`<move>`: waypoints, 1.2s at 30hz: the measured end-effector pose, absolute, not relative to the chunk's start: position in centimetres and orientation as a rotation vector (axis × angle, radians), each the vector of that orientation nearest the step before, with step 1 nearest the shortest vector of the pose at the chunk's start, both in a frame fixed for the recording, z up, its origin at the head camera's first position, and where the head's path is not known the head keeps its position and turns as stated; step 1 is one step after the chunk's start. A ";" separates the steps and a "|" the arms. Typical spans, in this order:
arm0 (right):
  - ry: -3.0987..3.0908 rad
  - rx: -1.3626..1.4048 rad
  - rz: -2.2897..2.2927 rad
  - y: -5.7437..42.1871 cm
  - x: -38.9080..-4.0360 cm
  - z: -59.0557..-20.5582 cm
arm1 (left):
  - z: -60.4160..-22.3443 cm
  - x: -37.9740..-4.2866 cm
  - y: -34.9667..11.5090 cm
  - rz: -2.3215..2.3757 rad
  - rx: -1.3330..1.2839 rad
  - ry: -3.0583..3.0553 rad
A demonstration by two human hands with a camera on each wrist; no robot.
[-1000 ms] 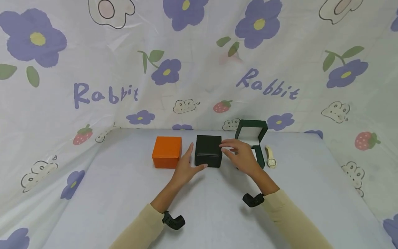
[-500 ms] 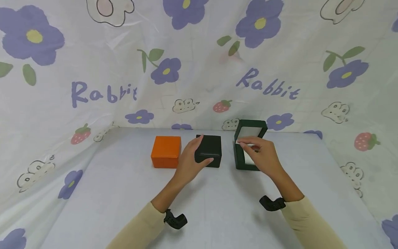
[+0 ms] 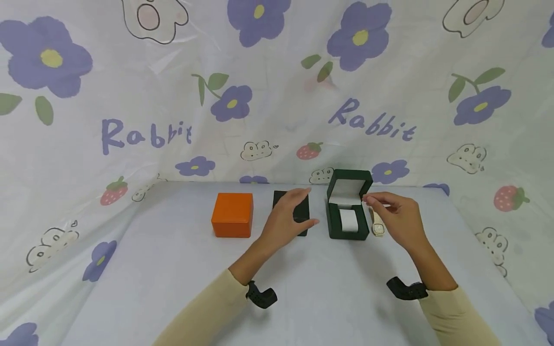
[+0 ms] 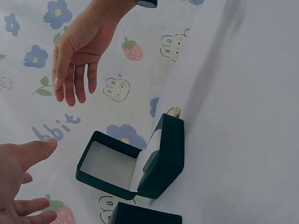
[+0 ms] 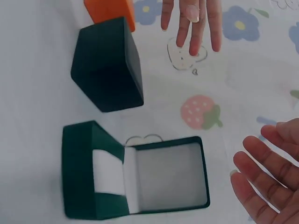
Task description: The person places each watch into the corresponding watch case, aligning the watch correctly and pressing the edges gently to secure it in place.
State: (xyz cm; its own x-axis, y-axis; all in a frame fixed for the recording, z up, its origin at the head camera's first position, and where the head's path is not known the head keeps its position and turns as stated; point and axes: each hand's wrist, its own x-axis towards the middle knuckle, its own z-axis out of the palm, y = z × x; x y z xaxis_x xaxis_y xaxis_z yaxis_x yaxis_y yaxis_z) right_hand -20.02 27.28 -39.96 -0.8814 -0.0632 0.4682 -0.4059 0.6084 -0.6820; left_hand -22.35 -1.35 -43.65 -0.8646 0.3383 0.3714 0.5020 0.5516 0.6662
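A dark green watch box (image 3: 331,226) stands with its lid up, a white cushion (image 3: 348,221) inside it. To its right a pale gold wristwatch (image 3: 378,228) lies on the table. My right hand (image 3: 400,218) hovers above the watch beside the box, fingers loosely bent and holding nothing; the left wrist view shows its fingers hanging relaxed. Over a closed black box (image 3: 303,211) is my left hand (image 3: 283,218), thumb and fingers spread wide with nothing between them. It hides part of that box in the head view.
An orange box (image 3: 232,215), lid down, sits left of the black one. All three boxes stand in a row near the table's back edge, before a hanging cloth (image 3: 277,105) printed with flowers and rabbits. The white table surface (image 3: 143,269) extends toward the person.
My right hand has moved right, from the black box across the green box to above the watch. My left hand has shifted right from between the orange and black boxes to over the black one.
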 end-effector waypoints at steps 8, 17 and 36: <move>-2.489 0.242 1.169 29.0 -19.9 -41.6 | -44.2 -23.2 0.7 -1.068 -0.757 -2.684; -2.485 0.212 1.215 31.0 -21.1 -43.0 | -45.2 -24.8 2.5 -0.949 -0.786 -2.748; -2.643 0.009 1.249 33.4 -23.5 -45.3 | -46.2 -27.3 4.9 -0.767 -0.821 -2.831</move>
State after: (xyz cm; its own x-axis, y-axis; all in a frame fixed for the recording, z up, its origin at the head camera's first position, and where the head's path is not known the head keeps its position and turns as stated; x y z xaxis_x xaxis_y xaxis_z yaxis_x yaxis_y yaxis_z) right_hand -23.51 33.43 -45.30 -0.9763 0.0866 0.1982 -0.0981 0.6392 -0.7628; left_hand -27.29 4.85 -46.21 -0.8503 0.4761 0.2243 0.5242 0.7283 0.4415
